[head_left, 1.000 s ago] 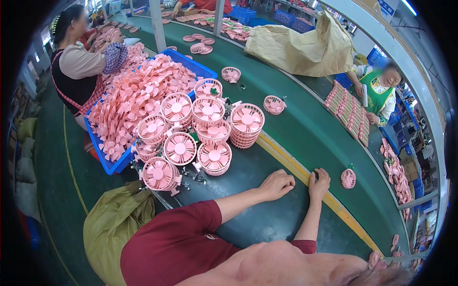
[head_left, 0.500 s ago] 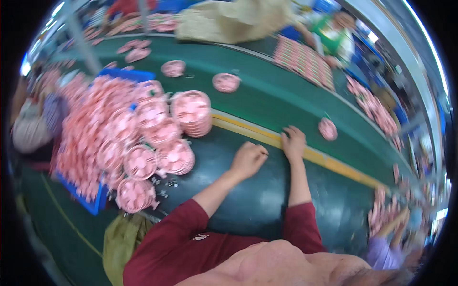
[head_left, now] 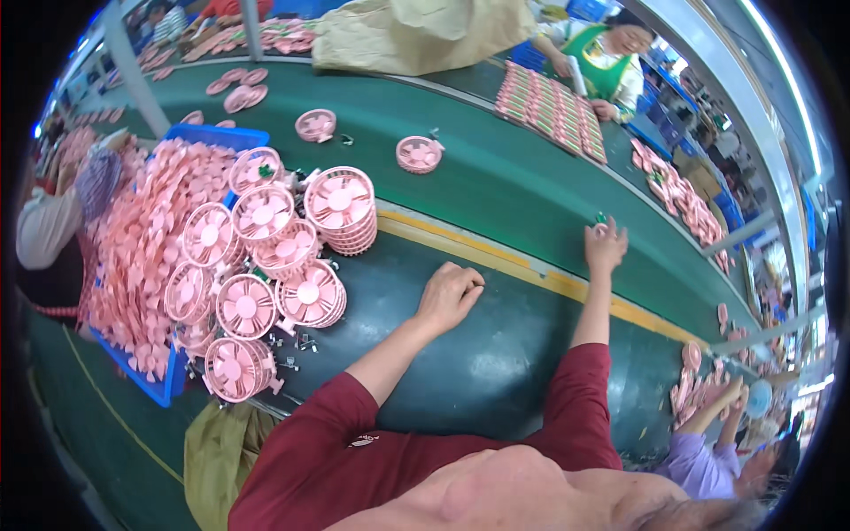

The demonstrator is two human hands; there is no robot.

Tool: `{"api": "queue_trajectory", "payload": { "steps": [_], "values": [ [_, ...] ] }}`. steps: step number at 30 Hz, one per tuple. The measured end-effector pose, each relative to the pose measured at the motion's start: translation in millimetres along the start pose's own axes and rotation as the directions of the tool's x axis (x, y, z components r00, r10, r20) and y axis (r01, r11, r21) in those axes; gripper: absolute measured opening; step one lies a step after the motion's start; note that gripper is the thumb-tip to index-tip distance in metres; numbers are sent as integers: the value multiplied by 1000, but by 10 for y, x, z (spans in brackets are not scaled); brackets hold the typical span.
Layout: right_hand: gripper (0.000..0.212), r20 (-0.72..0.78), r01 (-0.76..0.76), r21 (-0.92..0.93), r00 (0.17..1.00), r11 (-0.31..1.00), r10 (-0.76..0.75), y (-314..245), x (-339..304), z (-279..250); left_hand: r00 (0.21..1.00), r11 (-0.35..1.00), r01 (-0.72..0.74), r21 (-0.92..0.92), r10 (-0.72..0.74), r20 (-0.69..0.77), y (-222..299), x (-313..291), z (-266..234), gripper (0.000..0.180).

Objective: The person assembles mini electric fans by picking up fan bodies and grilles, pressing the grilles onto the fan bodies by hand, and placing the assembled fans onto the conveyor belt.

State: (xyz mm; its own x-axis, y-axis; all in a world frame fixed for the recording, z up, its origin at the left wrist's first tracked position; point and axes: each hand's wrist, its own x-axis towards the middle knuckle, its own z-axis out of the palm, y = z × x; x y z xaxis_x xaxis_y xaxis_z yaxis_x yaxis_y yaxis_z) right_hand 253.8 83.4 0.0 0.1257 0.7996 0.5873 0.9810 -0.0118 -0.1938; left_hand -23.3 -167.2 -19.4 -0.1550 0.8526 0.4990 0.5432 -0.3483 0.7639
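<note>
My right hand point(head_left: 605, 250) reaches over the green conveyor belt, fingers spread around a small pink fan part point(head_left: 602, 230) that it mostly covers. A bit of green wire shows past the fingertips; whether the fingers grip the part is unclear. Over the dark worktop point(head_left: 500, 363), my left hand point(head_left: 449, 296) is closed, its fingers curled in, with nothing showing in them. To the left of it stands a stack of round pink fan housings point(head_left: 341, 208), with more such fans point(head_left: 246, 306) heaped beside it. Small metal pieces point(head_left: 305, 343) lie scattered near those.
A blue bin point(head_left: 168, 389) heaped with pink blades stands at the left. Yellow edging point(head_left: 496, 258) divides worktop and belt point(head_left: 496, 177). Single fans point(head_left: 419, 154) lie on the belt. Across it, a person in green point(head_left: 611, 75) sits behind a fan-part tray point(head_left: 549, 108); others work at both sides.
My right hand has moved from the yellow edging out over the belt, onto the pink fan part lying there. My left hand has shifted slightly left and stays curled.
</note>
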Motion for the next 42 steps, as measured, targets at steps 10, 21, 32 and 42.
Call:
{"api": "queue_trajectory", "payload": {
  "steps": [10,21,32,42],
  "values": [
    [70,158,7,43,987,999,-14,513,339,346,1000,999,-8,-35,9,11,104,68,8,8],
    [67,-68,504,690,760,519,-647,-2642,-222,21,997,999,-50,15,51,-54,21,22,49,10],
    [64,24,580,466,747,668,-665,-3166,-554,323,997,998,53,36,-50,-60,51,26,9,7],
    [65,-163,546,746,705,381,-690,-4390,-313,50,971,996,40,82,-19,-240,21,-22,123,16]
  ]
}}
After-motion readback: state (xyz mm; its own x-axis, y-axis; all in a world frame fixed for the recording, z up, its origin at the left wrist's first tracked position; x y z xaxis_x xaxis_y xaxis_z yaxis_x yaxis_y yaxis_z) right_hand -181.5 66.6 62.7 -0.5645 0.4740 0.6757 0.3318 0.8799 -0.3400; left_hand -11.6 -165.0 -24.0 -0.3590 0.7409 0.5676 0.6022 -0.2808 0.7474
